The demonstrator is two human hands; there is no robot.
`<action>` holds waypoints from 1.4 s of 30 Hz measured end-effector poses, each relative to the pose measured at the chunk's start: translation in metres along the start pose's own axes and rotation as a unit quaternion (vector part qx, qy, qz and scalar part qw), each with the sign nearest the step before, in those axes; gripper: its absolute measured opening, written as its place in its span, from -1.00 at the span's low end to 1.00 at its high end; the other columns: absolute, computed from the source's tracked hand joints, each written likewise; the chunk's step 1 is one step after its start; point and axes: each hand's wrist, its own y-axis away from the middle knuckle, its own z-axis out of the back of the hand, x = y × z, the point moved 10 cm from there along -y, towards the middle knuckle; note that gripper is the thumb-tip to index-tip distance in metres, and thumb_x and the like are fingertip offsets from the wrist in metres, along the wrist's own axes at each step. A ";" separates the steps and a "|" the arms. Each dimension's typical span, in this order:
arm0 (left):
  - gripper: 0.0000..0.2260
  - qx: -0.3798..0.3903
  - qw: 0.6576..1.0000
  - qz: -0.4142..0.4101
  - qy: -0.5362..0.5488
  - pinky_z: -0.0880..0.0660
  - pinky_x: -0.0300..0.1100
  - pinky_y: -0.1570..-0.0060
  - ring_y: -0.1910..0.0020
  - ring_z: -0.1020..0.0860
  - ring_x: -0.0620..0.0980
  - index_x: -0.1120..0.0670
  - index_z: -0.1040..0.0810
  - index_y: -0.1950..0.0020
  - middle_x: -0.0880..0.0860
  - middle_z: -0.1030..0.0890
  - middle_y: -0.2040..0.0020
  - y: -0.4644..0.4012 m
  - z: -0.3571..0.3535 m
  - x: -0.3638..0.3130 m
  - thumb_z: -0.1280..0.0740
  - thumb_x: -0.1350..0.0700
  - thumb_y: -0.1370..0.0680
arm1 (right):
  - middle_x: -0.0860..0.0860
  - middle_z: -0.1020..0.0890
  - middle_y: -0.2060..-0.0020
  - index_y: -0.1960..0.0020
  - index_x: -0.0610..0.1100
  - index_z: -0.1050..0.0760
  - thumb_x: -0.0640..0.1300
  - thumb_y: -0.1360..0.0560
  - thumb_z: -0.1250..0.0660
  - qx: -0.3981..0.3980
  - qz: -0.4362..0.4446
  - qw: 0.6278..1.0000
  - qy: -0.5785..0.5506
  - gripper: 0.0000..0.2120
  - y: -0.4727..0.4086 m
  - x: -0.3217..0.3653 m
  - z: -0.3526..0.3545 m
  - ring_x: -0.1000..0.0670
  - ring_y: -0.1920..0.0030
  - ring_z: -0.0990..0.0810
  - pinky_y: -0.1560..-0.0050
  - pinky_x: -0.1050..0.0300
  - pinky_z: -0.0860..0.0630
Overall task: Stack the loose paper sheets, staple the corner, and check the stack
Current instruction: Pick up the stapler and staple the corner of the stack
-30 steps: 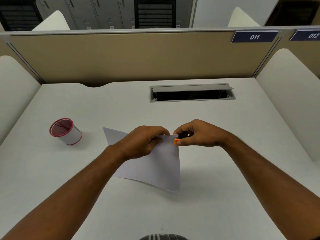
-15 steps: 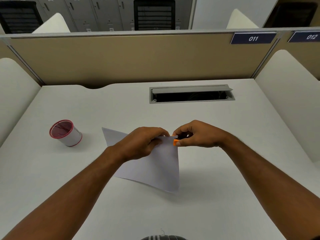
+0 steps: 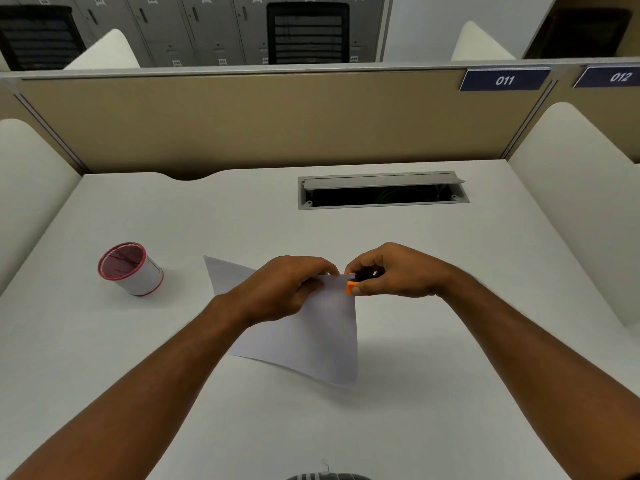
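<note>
A white cup point(image 3: 133, 270) with a red rim lies tipped near the left edge of the bench point(image 3: 242, 427), well apart from the paper stack point(image 3: 311, 336). An open cable slot point(image 3: 382, 192) sits toward the far edge, below a tan partition point(image 3: 263, 123) with a sign point(image 3: 504, 80) reading 011. At mid-bench the left hand point(image 3: 287, 289) pinches the stack's raised far corner. The right hand point(image 3: 394, 271) is closed around a small orange stapler point(image 3: 351, 287) at that corner. Lockers point(image 3: 166, 26) and a chair point(image 3: 308, 29) stand beyond.
</note>
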 end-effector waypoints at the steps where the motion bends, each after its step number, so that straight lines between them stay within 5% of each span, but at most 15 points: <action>1: -0.75 0.001 1.000 0.000 -0.001 -0.53 -0.21 -0.12 -0.11 -0.60 -0.03 0.01 -0.54 -0.29 -0.01 -0.64 -0.20 0.000 0.000 0.000 -0.27 0.17 -0.62 | 0.08 -0.71 0.03 -0.15 -0.05 -0.65 0.00 -0.48 -0.44 -0.001 0.001 1.000 0.002 -0.73 0.000 0.000 0.000 0.06 0.01 -0.65 -0.08 0.13 -0.60; 22: -0.75 -0.005 1.000 0.003 -0.002 -0.52 -0.25 -0.11 -0.10 -0.60 -0.03 -0.01 -0.53 -0.30 -0.02 -0.64 -0.20 -0.003 0.000 0.006 -0.27 0.14 -0.63 | 0.05 -0.70 0.03 -0.14 -0.08 -0.64 -0.02 -0.51 -0.40 -0.009 0.015 1.000 -0.002 -0.76 -0.006 -0.006 0.000 0.03 0.04 -0.66 -0.01 0.19 -0.62; 28: -0.68 -0.018 0.998 0.051 0.044 -0.47 -0.26 -0.18 -0.19 -0.58 -0.05 -0.01 -0.48 -0.39 -0.02 -0.60 -0.29 0.001 -0.004 0.024 -0.28 0.14 -0.63 | 0.09 -0.69 0.03 -0.15 -0.04 -0.62 0.00 -0.47 -0.45 -0.021 0.005 0.999 -0.024 -0.72 -0.010 -0.012 0.004 0.08 0.01 -0.65 -0.06 0.21 -0.60; 35: -0.66 -0.075 0.976 0.139 0.150 -0.44 -0.28 -0.19 -0.18 -0.53 -0.16 -0.01 -0.49 -0.39 -0.07 -0.60 -0.26 0.016 -0.006 0.058 -0.30 0.15 -0.61 | 0.06 -0.71 0.08 -0.13 -0.08 -0.64 -0.07 -0.48 -0.45 -0.083 -0.040 0.991 -0.101 -0.76 -0.029 -0.041 0.017 0.16 0.19 -0.66 0.16 0.31 -0.59; 39: -0.73 -0.105 0.948 0.194 0.229 -0.52 -0.27 0.02 -0.03 -0.61 -0.10 -0.08 -0.53 -0.31 -0.10 -0.62 -0.13 0.027 -0.010 0.081 -0.28 0.12 -0.62 | 0.08 -0.71 0.05 -0.09 -0.05 -0.64 -0.03 -0.46 -0.46 -0.100 -0.063 0.989 -0.090 -0.78 -0.057 -0.063 0.012 0.12 0.07 -0.67 -0.04 0.11 -0.62; 42: -0.76 -0.135 0.922 0.228 0.281 -0.63 -0.08 0.09 0.07 -0.66 -0.04 -0.10 -0.53 -0.25 -0.08 -0.64 -0.08 0.038 -0.014 0.097 -0.27 0.14 -0.62 | 0.03 -0.67 -0.08 -0.15 -0.05 -0.61 0.05 -0.47 -0.44 -0.105 -0.066 0.992 -0.021 -0.70 -0.085 -0.071 0.005 0.02 -0.09 -0.62 -0.16 0.07 -0.54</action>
